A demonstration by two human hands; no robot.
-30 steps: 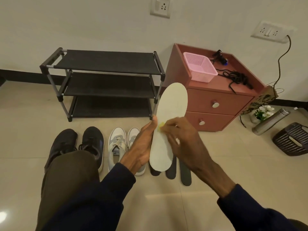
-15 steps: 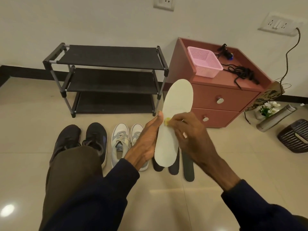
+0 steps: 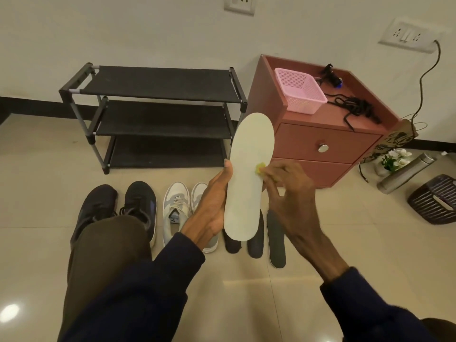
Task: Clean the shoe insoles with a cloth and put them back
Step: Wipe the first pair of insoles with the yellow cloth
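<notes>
While my left hand [image 3: 212, 206] grips the pale insole [image 3: 249, 169] along its left edge, I see it held up in front of me, toe end uppermost and tilted slightly to the right. My thumb lies up that edge; the fingers are hidden behind the insole. My right hand [image 3: 288, 191] pinches a small yellow cloth [image 3: 260, 168] in its fingertips and presses it against the insole's face, near the right edge about halfway along its length. The other fingers of that hand are curled loosely beside the insole.

Below the held insole, three dark insoles [image 3: 276, 240] lie side by side on the tiled floor [image 3: 345, 243], partly covered from my view by it. Just left of them stands a pair of white sneakers [image 3: 175, 211], and left of those a pair of black shoes [image 3: 140, 206]. Behind them, a black shoe rack [image 3: 160, 119] stands against the wall, with a reddish cabinet [image 3: 320, 144] beside it carrying a pink basket [image 3: 299, 92].
</notes>
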